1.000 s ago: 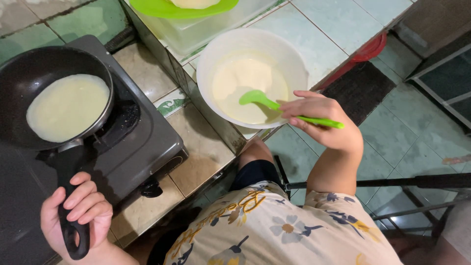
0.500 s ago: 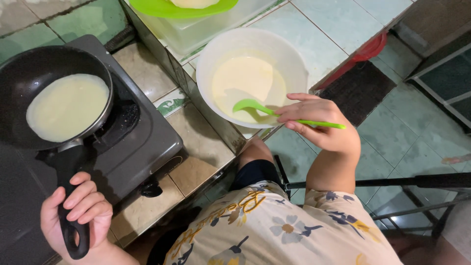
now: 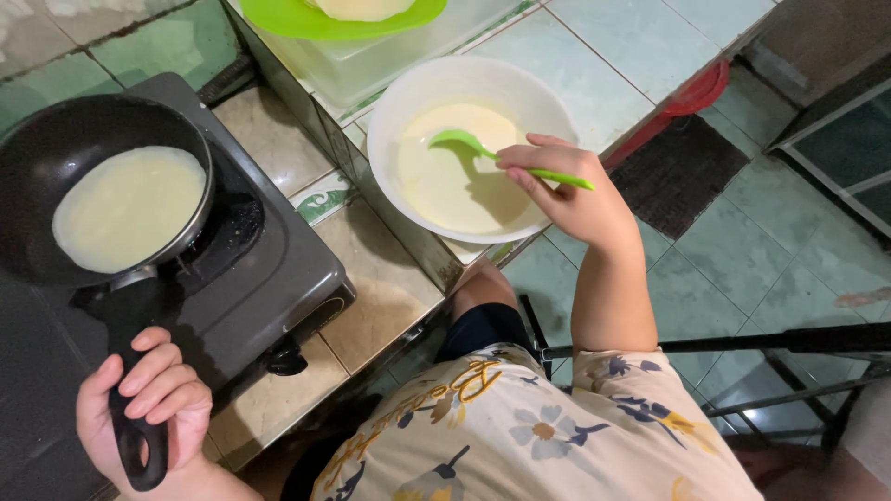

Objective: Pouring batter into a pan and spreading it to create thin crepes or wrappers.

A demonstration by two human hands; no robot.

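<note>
A green ladle (image 3: 492, 153) dips into pale, runny batter (image 3: 455, 172) inside a big white bowl (image 3: 399, 102). The scoop end sits in the batter near the top of the pool, and the thin handle sticks out over the bowl's right edge. The right hand (image 3: 566, 190) holds that handle, with the fingers pinched around it. The bowl rests on a light tiled counter (image 3: 613, 65), close to the counter's edge.

On the other side, the left hand (image 3: 148, 408) is wrapped tight around the black handle (image 3: 135, 371) of a black frying pan (image 3: 56, 139). A round, pale pancake (image 3: 130, 209) lies flat in the pan and covers most of its bottom. The pan sits on a dark grey stove (image 3: 269, 269) with a black knob (image 3: 283, 357) on its front. The stove stands on a lower brown tiled ledge (image 3: 380, 297).

Behind the bowl, at the top, there is a bright green plate (image 3: 325, 20) with something pale on it. It rests on a see-through box (image 3: 390, 56).

The person wears a flowery shirt (image 3: 529, 436). The floor has green tiles (image 3: 733, 241), with a dark mat (image 3: 682, 172) and a red thing (image 3: 701, 88) beside the counter.
</note>
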